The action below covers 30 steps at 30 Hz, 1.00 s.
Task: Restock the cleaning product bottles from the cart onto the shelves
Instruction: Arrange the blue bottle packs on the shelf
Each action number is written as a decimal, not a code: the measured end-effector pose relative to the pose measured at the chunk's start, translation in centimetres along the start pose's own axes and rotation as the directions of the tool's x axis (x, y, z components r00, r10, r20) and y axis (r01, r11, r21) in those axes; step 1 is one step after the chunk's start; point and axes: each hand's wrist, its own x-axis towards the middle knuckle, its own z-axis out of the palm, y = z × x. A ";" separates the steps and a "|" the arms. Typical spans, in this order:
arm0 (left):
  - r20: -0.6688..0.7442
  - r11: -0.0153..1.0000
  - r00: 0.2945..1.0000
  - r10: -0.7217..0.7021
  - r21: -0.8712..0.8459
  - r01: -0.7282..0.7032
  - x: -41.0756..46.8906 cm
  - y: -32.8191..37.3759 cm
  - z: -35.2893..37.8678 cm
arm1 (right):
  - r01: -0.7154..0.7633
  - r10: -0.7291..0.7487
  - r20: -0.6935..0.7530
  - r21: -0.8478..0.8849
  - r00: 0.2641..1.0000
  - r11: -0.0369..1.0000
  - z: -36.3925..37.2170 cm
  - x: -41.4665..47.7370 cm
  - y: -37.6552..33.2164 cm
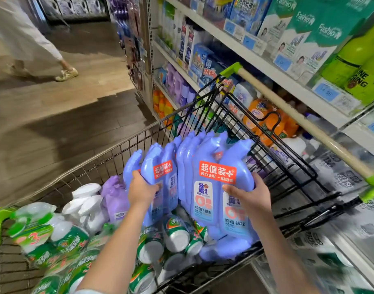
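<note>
Several blue twin-packs of toilet cleaner bottles stand upright inside the wire shopping cart [109, 158]. My left hand [141, 190] grips one blue twin-pack [160, 177] on the left of the group. My right hand [248, 195] holds another blue twin-pack [215, 198] with a red label, its fingers curled round the right side. Green-and-white cleaner bottles [173, 234] lie in the cart bottom beneath them. The shelves [256, 58] stand to the right of the cart.
The cart's handle bar [298, 117] with green ends runs close along the shelf edge. White-capped spray bottles [86, 200] and a purple bottle [116, 196] lie at the cart's left. A person's legs [33, 45] cross the aisle at far left. Orange bottles [266, 119] fill a lower shelf.
</note>
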 end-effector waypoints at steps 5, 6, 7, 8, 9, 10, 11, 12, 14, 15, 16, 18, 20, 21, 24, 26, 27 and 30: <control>0.074 0.997 0.995 0.068 0.035 -0.071 0.4 0.1 -0.5 | 0.023 -0.021 -0.050 0.046 0.999 0.999 -0.4 -0.6 -0.7; 0.075 0.998 0.995 0.062 0.026 -0.064 0.3 0.1 -0.5 | 0.033 -0.030 -0.066 0.040 0.997 0.999 -0.5 -0.6 -0.7; 0.069 0.998 0.996 0.060 0.019 -0.061 0.1 0.1 -0.6 | 0.039 -0.036 -0.082 0.034 0.996 0.999 -0.5 -0.7 -0.7; 0.068 0.998 0.996 0.059 0.013 -0.060 0.1 0.0 -0.7 | 0.042 -0.038 -0.101 0.034 0.994 0.999 -0.6 -0.8 -0.7; 0.069 0.998 0.995 0.066 0.011 -0.066 -0.1 0.0 -0.7 | 0.043 -0.039 -0.118 0.032 0.992 0.999 -0.6 -0.8 -0.7; 0.065 0.997 0.995 0.072 0.009 -0.073 -0.2 0.0 -0.8 | 0.040 -0.036 -0.138 0.033 0.990 0.999 -0.7 -0.9 -0.7; 0.058 0.997 0.995 0.079 0.015 -0.080 -0.5 0.1 -0.9 | 0.040 -0.034 -0.156 0.036 0.987 0.999 -0.8 -1.0 -0.7; 0.048 0.996 0.995 0.086 0.020 -0.087 -0.9 0.3 -1.0 | 0.042 -0.034 -0.178 0.041 0.983 0.998 -0.9 -1.0 -0.8; 0.016 0.992 0.993 0.121 0.038 -0.121 -1.8 0.6 -1.1 | 0.051 -0.040 -0.212 0.051 0.977 0.997 -1.1 -1.3 -1.0; 0.003 0.988 0.989 0.147 0.050 -0.147 -2.5 1.0 -1.3 | 0.058 -0.044 -0.226 0.056 0.973 0.997 -1.2 -1.4 -1.0; -0.008 0.983 0.984 0.176 0.056 -0.175 -3.0 1.2 -1.5 | 0.072 -0.056 -0.243 0.057 0.968 0.996 -1.3 -1.6 -1.1; -0.023 0.977 0.977 0.211 0.042 -0.210 -4.1 1.8 -2.4 | 0.112 -0.099 -0.277 0.032 0.956 0.993 -1.5 -1.9 -1.4; -0.051 0.977 0.976 0.213 0.017 -0.212 -5.0 2.4 -3.7 | 0.146 -0.135 -0.298 0.015 0.945 0.989 -1.8 -2.4 -2.0; -0.059 0.977 0.976 0.210 -0.005 -0.211 -5.4 2.7 -4.4 | 0.162 -0.147 -0.301 0.023 0.942 0.987 -2.0 -2.6 -2.3; -0.098 0.956 0.960 0.264 -0.104 -0.274 -6.8 4.2 -6.3 | 0.203 -0.174 -0.313 0.062 0.934 0.977 -2.9 -3.3 -3.0; -0.132 0.932 0.938 0.321 -0.133 -0.338 -8.3 5.7 -7.4 | 0.228 -0.194 -0.316 0.076 0.929 0.971 -3.7 -3.8 -3.5; -0.147 0.917 0.924 0.352 -0.145 -0.373 -9.1 6.4 -7.9 | 0.231 -0.193 -0.323 0.083 0.926 0.969 -4.3 -4.1 -3.8; -0.178 0.875 0.884 0.432 -0.156 -0.459 -11.5 8.4 -8.8 | 0.182 -0.101 -0.357 0.202 0.928 0.962 -5.8 -5.0 -4.4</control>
